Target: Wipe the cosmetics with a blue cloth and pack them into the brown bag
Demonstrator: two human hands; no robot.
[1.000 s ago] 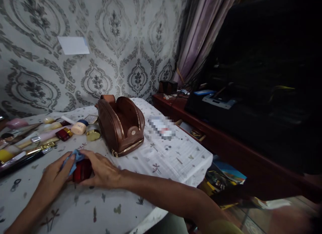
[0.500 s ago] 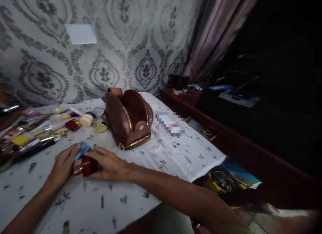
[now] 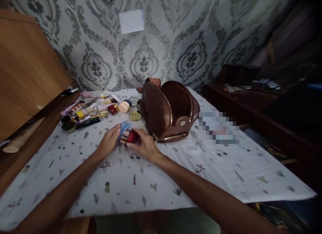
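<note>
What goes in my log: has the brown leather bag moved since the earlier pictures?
No: the leather bag keeps its place against the printed tablecloth; only the view shifted.

near the centre of the frame, the blue cloth (image 3: 125, 126) looks matt and creased; the red bottle (image 3: 131, 136) is smooth and glossy, its cap (image 3: 124, 137) shiny like metal. right of centre, the brown bag (image 3: 156, 109) looks like smooth, faintly shiny leather, its zip (image 3: 174, 138) golden metal. the white bench cloth (image 3: 161, 190) is matt woven fabric. upper left, the wooden panel (image 3: 31, 62) is smooth; top centre, the white sheet (image 3: 131, 21) looks like matt paper.
</note>
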